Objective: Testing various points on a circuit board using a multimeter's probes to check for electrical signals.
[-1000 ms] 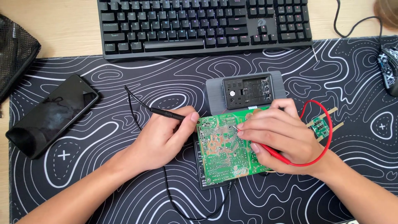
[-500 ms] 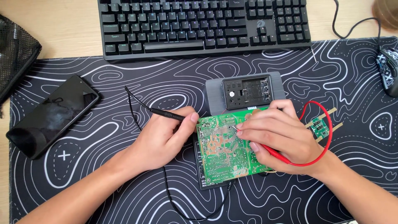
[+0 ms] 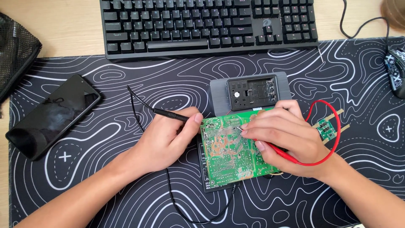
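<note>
A green circuit board (image 3: 225, 152) lies solder side up on a black device at the middle of the patterned desk mat (image 3: 126, 93). My left hand (image 3: 166, 137) grips a black test probe (image 3: 168, 114) at the board's left edge, its black lead trailing up and away. My right hand (image 3: 282, 135) pinches a red test probe (image 3: 278, 148), with its metal tip touching the board near the top middle. The red lead (image 3: 333, 135) loops around to the right of that hand.
A grey holder with a black module (image 3: 253, 90) sits just behind the board. A small green board (image 3: 327, 128) lies to the right, a black phone (image 3: 52, 116) to the left. A black keyboard (image 3: 206, 23) spans the back, a mouse (image 3: 396, 69) far right, a black mesh bag (image 3: 17, 50) far left.
</note>
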